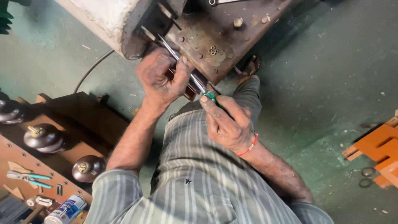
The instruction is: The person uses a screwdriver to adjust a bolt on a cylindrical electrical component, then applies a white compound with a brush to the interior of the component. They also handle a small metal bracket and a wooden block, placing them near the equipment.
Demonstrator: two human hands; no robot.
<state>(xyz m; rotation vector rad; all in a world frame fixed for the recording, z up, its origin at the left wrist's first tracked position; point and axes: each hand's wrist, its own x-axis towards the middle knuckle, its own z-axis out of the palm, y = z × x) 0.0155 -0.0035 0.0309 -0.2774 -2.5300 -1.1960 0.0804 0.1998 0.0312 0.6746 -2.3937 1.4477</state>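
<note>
My right hand [228,122] grips the green handle of a screwdriver [186,70]; its long metal shaft runs up-left to the edge of a rusty metal plate [215,33]. My left hand [161,79] is closed around a dark reddish-brown block [191,92] beside the shaft, thumb pressing against the shaft. A red thread band circles my right wrist. The tip of the screwdriver reaches a bracket on the side of a pale, worn metal casing [103,18]. Several small nuts [213,50] lie on the plate.
Left: a brown panel [25,161] with three dark ceramic insulators [43,137], teal-handled pliers [29,178] and a spray can [66,209]. Orange slotted boards [379,151] and washers [367,176] lie on the green floor at right. A cable [89,70] runs across the floor.
</note>
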